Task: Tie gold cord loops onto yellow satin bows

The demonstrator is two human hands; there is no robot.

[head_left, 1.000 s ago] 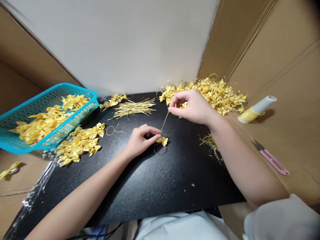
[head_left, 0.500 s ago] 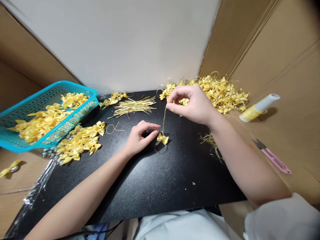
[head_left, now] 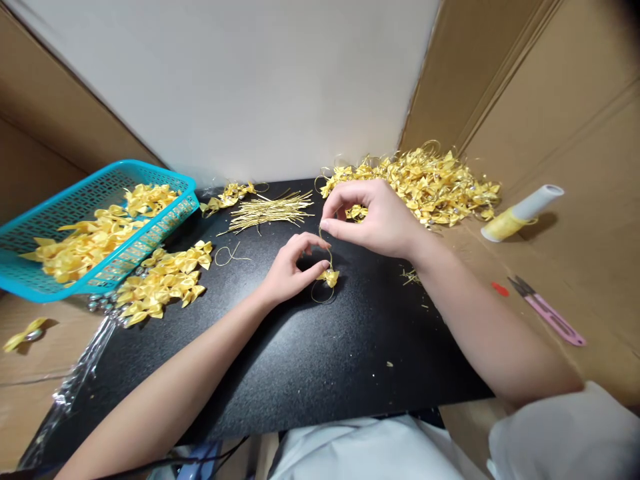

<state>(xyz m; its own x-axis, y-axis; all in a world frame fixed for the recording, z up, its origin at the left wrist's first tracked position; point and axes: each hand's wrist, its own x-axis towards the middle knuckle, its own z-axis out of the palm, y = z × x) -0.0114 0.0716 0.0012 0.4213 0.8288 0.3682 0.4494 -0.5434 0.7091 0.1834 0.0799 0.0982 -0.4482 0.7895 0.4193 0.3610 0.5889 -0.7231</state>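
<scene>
My right hand [head_left: 367, 217] is closed in a pinch on the upper end of a thin gold cord [head_left: 331, 257]. The cord curves down to a small yellow satin bow [head_left: 331, 277], which is tilted just above or against the black work surface, with a thin loop below it. My left hand [head_left: 296, 268] is beside the bow, its thumb and forefinger apart. The thumb tip meets or overlaps the bow's left edge, and the forefinger tip is at the cord.
A turquoise basket [head_left: 187, 200] of yellow bows stands left, with more bows [head_left: 167, 283] beside it. Cut gold cords [head_left: 273, 212] lie behind my hands. Finished-looking bows [head_left: 435, 183] are heaped at back right. Pink thread snips [head_left: 553, 317] and a ribbon-wrapped tube [head_left: 523, 212] are at right.
My right hand has come down and left, so the cord now bends instead of hanging straight. My left hand has shifted right and its thumb is now at the bow, which has tilted.
</scene>
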